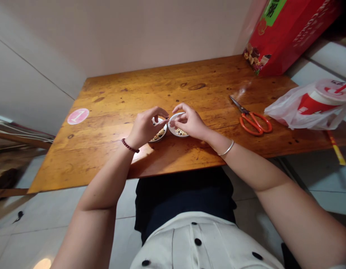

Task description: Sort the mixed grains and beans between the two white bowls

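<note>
Two small white bowls stand side by side on the wooden table. My left hand [149,125] is over the left bowl [165,135], which holds pale and dark bead-like or bean-like pieces. Over the right bowl [172,131], with similar mostly pale pieces in it, is my right hand [192,122]. The fingertips of both hands meet above the gap between the bowls, thumbs and index fingers drawn together in a pinch. Whatever is between them is too small to make out. My hands cover part of each bowl.
Orange-handled scissors [255,121] lie to the right, blades pointing away. Beyond them a red-and-white cup [315,102] sits in a clear plastic bag. A red carton [285,37] stands at the back right, and a pink round sticker [77,116] marks the table's left side.
</note>
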The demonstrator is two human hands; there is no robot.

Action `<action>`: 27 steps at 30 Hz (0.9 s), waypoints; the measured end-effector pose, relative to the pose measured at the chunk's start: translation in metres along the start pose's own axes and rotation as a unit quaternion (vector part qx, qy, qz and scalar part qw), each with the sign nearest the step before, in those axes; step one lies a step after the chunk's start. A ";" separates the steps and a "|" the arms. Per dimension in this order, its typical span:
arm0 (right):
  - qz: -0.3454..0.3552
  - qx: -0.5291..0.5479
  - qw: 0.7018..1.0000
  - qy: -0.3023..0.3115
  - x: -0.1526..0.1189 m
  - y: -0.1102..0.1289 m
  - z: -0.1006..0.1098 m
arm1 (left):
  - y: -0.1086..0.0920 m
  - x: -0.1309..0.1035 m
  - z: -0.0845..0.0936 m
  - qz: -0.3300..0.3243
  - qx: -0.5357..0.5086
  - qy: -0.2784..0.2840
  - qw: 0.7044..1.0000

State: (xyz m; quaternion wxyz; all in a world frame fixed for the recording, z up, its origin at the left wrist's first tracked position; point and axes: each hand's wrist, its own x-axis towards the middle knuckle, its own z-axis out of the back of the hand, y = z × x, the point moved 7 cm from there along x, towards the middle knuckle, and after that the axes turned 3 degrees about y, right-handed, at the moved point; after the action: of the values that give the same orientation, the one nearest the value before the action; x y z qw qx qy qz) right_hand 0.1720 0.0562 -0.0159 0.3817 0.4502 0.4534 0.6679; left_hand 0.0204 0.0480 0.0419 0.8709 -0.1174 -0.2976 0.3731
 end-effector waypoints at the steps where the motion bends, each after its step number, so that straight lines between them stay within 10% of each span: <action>1: -0.002 -0.001 1.000 0.005 -0.001 0.000 -0.001 | 0.001 0.000 0.000 0.004 -0.014 -0.005 1.000; 27: -0.028 0.038 0.998 0.036 0.000 -0.005 -0.005 | -0.002 0.001 0.000 -0.019 -0.025 0.005 0.999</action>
State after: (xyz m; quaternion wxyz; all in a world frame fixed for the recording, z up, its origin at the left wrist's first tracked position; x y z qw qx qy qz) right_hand 0.1677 0.0560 -0.0222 0.3659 0.4272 0.5043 0.6552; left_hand 0.0220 0.0473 0.0426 0.8760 -0.1351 -0.3049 0.3484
